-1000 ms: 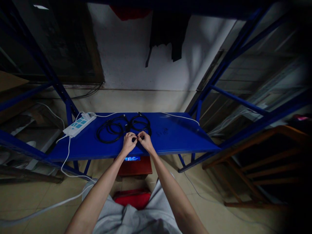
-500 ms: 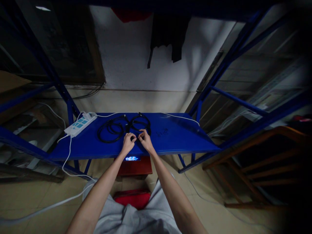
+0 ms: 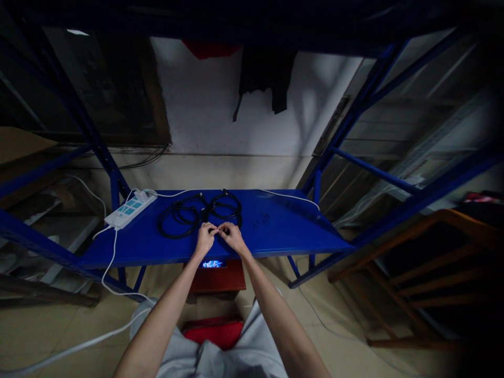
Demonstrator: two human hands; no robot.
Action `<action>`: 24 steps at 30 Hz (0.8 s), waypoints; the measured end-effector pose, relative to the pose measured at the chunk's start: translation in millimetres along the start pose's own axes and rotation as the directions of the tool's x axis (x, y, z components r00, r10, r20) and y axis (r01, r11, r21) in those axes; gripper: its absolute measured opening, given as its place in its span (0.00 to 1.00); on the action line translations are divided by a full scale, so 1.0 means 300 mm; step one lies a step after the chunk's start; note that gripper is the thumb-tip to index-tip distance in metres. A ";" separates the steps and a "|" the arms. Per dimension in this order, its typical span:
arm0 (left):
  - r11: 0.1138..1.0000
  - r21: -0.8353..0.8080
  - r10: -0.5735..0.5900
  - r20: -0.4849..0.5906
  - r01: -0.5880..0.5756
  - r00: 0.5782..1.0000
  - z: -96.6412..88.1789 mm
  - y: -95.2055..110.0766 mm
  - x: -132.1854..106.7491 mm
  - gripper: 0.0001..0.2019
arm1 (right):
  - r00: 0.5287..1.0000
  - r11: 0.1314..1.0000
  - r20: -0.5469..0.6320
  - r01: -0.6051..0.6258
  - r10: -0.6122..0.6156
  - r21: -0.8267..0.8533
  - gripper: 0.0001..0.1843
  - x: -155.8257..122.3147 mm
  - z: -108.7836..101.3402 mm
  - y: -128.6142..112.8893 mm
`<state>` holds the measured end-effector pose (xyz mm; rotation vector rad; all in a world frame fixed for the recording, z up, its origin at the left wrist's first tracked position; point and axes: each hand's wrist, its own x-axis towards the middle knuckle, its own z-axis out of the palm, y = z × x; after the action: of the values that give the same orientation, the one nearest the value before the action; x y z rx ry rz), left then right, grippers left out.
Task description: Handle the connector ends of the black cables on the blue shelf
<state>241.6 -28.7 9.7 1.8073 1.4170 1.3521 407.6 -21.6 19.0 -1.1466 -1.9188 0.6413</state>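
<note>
My left hand [image 3: 206,237] and my right hand [image 3: 231,235] meet over the front of the blue shelf [image 3: 283,231]. Thumb and fingers of each are pinched, with the fingertips of both hands touching or nearly so. Whatever lies between them is too small to make out. Just beyond my left hand lies a coiled black cable [image 3: 160,223] with a plug end showing. A second black cable coil [image 3: 238,202] rests behind my right hand, its near part hidden by my fingers.
A white power strip [image 3: 132,209] with blue sockets sits at the shelf's left end, its white cord hanging down front. A lit screen [image 3: 212,264] lies on a red-brown stool [image 3: 218,282] below the shelf edge. Blue posts flank the shelf; a wooden chair [image 3: 433,268] stands right.
My two hands have come together, fingertips meeting where there was a gap. The camera view has tilted slightly upward. The cable coils lie as before.
</note>
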 end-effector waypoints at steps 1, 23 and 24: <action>1.000 0.005 0.004 0.004 -0.004 1.000 0.000 -0.001 0.000 0.06 | 1.000 1.000 -0.001 0.006 -0.006 0.000 0.06 0.000 0.000 0.000; 0.986 0.166 0.008 0.069 -0.019 0.998 0.000 0.011 -0.005 0.07 | 1.000 1.000 0.022 -0.022 0.023 -0.008 0.07 -0.001 0.000 0.017; 0.985 0.173 0.009 0.072 -0.021 0.997 0.000 0.014 -0.005 0.07 | 0.999 1.000 0.028 -0.024 0.024 -0.010 0.07 -0.001 -0.001 0.017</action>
<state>243.4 -31.7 12.7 1.9595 1.5264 1.1908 410.5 -19.4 15.4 -1.1738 -1.9360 0.6653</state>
